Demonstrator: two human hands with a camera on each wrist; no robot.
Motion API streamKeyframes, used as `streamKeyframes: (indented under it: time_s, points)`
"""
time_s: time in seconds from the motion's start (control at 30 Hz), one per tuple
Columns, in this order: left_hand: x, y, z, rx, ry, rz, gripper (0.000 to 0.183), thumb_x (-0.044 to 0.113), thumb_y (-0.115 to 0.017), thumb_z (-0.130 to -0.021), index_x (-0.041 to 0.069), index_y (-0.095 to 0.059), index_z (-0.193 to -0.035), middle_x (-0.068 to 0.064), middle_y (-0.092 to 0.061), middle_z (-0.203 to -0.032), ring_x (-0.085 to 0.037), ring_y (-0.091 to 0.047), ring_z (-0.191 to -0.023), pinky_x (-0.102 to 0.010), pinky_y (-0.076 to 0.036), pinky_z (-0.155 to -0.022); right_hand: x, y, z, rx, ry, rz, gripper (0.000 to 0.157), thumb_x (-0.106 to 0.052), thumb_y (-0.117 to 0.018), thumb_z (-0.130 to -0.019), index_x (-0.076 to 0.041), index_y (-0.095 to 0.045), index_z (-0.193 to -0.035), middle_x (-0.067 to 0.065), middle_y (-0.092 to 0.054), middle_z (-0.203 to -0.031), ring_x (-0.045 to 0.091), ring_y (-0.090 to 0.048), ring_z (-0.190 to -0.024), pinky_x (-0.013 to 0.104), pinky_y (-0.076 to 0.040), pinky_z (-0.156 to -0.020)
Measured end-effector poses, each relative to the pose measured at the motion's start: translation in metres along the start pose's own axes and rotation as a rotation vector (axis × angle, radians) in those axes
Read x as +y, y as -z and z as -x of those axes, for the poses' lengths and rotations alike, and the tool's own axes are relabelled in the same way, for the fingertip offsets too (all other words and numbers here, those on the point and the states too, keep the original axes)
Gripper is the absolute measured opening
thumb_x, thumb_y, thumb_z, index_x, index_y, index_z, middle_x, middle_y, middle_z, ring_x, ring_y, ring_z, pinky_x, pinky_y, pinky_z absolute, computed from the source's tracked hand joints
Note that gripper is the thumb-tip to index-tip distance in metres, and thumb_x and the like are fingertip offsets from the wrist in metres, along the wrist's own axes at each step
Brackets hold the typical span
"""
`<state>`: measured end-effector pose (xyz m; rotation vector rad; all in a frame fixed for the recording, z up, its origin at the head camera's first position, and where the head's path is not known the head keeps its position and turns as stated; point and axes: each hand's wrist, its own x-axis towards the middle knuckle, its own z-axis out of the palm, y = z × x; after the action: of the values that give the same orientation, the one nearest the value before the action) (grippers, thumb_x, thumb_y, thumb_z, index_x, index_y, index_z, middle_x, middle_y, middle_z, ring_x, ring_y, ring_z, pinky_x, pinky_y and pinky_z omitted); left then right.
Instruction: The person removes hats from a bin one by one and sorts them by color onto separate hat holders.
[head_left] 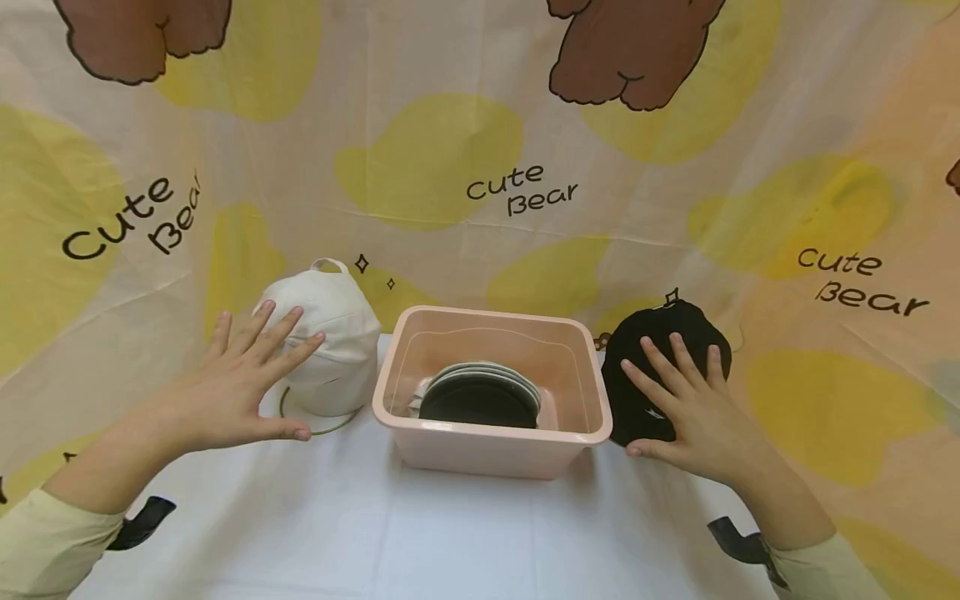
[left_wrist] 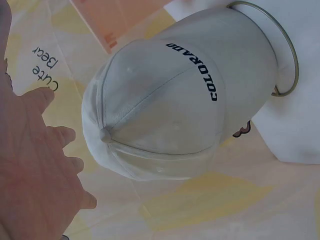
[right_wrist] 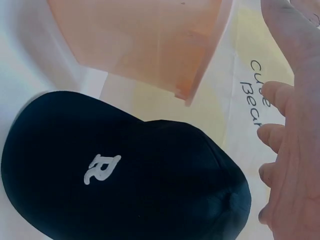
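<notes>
Backdrop: printed cloth (head_left: 420, 158) with yellow patches, brown bears and "Cute Bear" lettering.
Table (head_left: 450, 533): white, its far edge meeting the cloth.
White cap (left_wrist: 170, 105): by the table's far edge, toward the far left corner.
Black cap (right_wrist: 145, 180): by the same edge, toward the far right corner.
Pink tub (head_left: 480, 454): between the caps, holding a stack (head_left: 480, 404) of round-edged pieces, the front one dark; what they are I cannot tell.
Left hand (head_left: 243, 383): fingers spread apart, gripping nothing, in front of the white cap.
Right hand (head_left: 697, 417): likewise spread and unclamped, in front of the black cap.
Cap feel: probably light, with soft crowns that dent easily and stiffer brims; not slippery or fragile.
Best hold: likely a pinch on the brim.
Wrist views: "COLORADO" and a white "R" read clearly, and gaps show between fingertips and caps, which seem overlapped from the head.
Head view alone: the tub's contents.
</notes>
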<state>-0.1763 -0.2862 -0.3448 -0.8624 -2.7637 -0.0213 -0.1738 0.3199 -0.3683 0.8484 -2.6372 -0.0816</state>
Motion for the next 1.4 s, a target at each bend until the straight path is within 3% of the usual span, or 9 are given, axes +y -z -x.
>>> streamKeyframes:
  time_s: [0.33, 0.7, 0.97, 1.17, 1.4]
  points:
    - [0.005, 0.005, -0.008, -0.035, 0.024, 0.011, 0.113, 0.079, -0.07, -0.077, 0.023, -0.026, -0.164, -0.016, -0.006, -0.172, -0.043, 0.005, -0.157, -0.066, 0.023, -0.12, 0.0, 0.003, -0.002, 0.025, 0.001, 0.022, 0.111, -0.083, -0.064, -0.076, -0.027, -0.026, -0.164, 0.008, -0.007, -0.173, 0.043, 0.003, -0.157, 0.081, 0.0, -0.118]
    - [0.012, 0.008, -0.021, -0.107, 0.029, 0.019, 0.114, 0.084, -0.062, -0.078, 0.026, -0.019, -0.166, -0.014, -0.004, -0.173, -0.041, 0.004, -0.158, -0.064, 0.024, -0.12, -0.004, 0.006, -0.005, 0.023, -0.011, -0.034, 0.114, -0.076, -0.071, -0.076, -0.024, -0.022, -0.165, 0.012, -0.009, -0.173, 0.04, 0.007, -0.158, 0.074, 0.003, -0.122]
    - [0.014, 0.006, -0.032, -0.104, -0.018, 0.053, 0.113, 0.082, -0.064, -0.079, 0.026, -0.017, -0.166, -0.015, -0.008, -0.172, -0.043, 0.002, -0.157, -0.07, 0.015, -0.122, -0.007, 0.002, -0.004, 0.041, -0.015, -0.065, 0.115, -0.076, -0.073, -0.075, -0.023, -0.023, -0.165, 0.009, -0.005, -0.173, 0.041, 0.005, -0.158, 0.074, 0.005, -0.122]
    - [0.017, 0.008, -0.043, -0.088, -0.041, 0.066, 0.112, 0.084, -0.064, -0.078, 0.028, -0.02, -0.165, -0.013, -0.011, -0.172, -0.042, -0.002, -0.158, -0.07, 0.006, -0.124, -0.01, 0.001, -0.006, 0.063, -0.01, -0.074, 0.112, -0.082, -0.064, -0.078, -0.022, -0.024, -0.165, 0.01, -0.005, -0.173, 0.042, 0.004, -0.158, 0.074, 0.006, -0.122]
    - [0.017, 0.01, -0.046, -0.069, -0.074, 0.079, 0.112, 0.08, -0.067, -0.079, 0.027, -0.02, -0.165, -0.012, -0.01, -0.173, -0.044, -0.004, -0.157, -0.071, 0.007, -0.124, -0.017, -0.002, -0.009, 0.073, -0.001, -0.113, 0.11, -0.085, -0.056, -0.081, -0.019, -0.026, -0.164, 0.01, -0.007, -0.173, 0.043, 0.002, -0.157, 0.068, 0.011, -0.124]
